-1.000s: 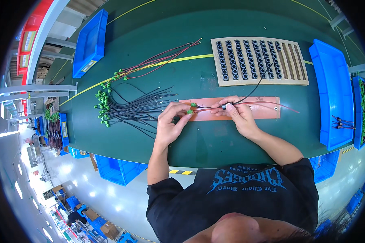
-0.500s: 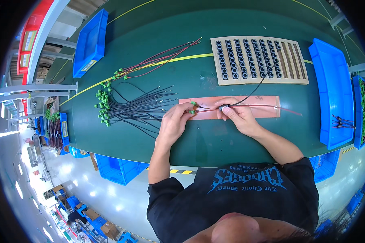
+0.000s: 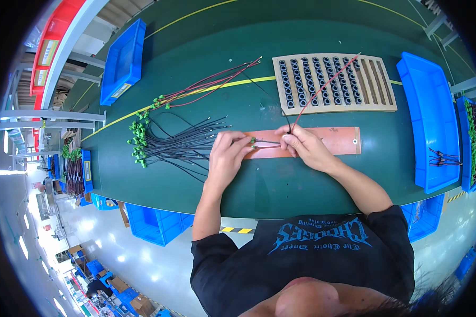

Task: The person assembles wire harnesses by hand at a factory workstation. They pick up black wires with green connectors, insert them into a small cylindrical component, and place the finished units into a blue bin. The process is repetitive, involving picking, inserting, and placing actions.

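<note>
My left hand (image 3: pixel 229 156) is closed in a pinch on the green connectors (image 3: pixel 253 143) at the end of a black and a red wire. The two wires run to my right hand (image 3: pixel 308 149), whose thumb and fingers are closed around them. Beyond the right hand, the red wire (image 3: pixel 322 90) rises to the far right over the wooden rack (image 3: pixel 392 105), while the black wire (image 3: pixel 286 117) bends to the far left. Any ring on the wires is hidden by the right fingers. Both hands are over an orange-brown strip (image 3: pixel 333 141) on the green table.
Black wires (image 3: pixel 182 140) with green connectors lie in a heap at left, with several red wires (image 3: pixel 211 83) beyond. Rows of black rings (image 3: pixel 308 79) fill much of the rack. Blue bins stand at far left (image 3: pixel 111 79) and right (image 3: pixel 426 105); the right one holds some wire pieces.
The red wire's free end has swung from the right up over the rack; the black one's has swung leftward. The black ring seen at my right fingertips is now hidden. My left hand keeps its pinch.
</note>
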Action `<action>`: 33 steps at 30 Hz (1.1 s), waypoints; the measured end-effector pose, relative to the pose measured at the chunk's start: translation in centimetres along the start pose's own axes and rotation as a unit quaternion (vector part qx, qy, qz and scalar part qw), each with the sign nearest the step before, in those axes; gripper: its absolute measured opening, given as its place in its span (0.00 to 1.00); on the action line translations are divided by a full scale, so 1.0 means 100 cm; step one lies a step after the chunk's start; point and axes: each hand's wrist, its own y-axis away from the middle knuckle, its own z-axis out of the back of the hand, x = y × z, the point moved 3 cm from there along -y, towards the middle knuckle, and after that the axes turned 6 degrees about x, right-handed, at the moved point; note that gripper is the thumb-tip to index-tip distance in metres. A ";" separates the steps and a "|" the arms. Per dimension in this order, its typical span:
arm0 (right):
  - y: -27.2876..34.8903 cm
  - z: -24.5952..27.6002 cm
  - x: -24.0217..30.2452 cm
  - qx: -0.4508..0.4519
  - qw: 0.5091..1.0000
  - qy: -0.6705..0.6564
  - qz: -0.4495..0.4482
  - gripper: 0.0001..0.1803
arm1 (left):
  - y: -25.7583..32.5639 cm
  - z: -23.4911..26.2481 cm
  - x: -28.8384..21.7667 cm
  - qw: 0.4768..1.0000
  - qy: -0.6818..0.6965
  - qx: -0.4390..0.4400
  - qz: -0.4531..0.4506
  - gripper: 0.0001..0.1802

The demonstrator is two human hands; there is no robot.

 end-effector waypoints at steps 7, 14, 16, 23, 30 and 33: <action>0.004 -0.005 -0.006 -0.047 0.956 0.230 0.178 0.08 | -0.033 0.001 -0.079 0.887 -0.301 -0.010 -0.350 0.24; 0.005 -0.011 0.004 -0.055 0.987 0.139 0.064 0.10 | -0.057 0.005 -0.037 0.902 -0.337 -0.024 -0.268 0.24; 0.005 -0.011 0.003 -0.062 0.988 0.125 0.059 0.09 | -0.061 0.018 -0.025 0.898 -0.370 -0.055 -0.231 0.24; 0.007 -0.011 -0.001 -0.060 0.986 0.136 0.076 0.10 | -0.057 0.011 0.000 0.962 0.115 -0.244 0.037 0.16; 0.011 -0.014 -0.004 -0.036 0.985 0.142 0.092 0.10 | -0.067 -0.091 -0.031 0.725 0.633 -0.186 0.196 0.11; 0.012 -0.014 -0.004 -0.053 0.969 0.185 0.153 0.09 | -0.067 -0.104 -0.032 0.728 0.634 -0.170 0.200 0.10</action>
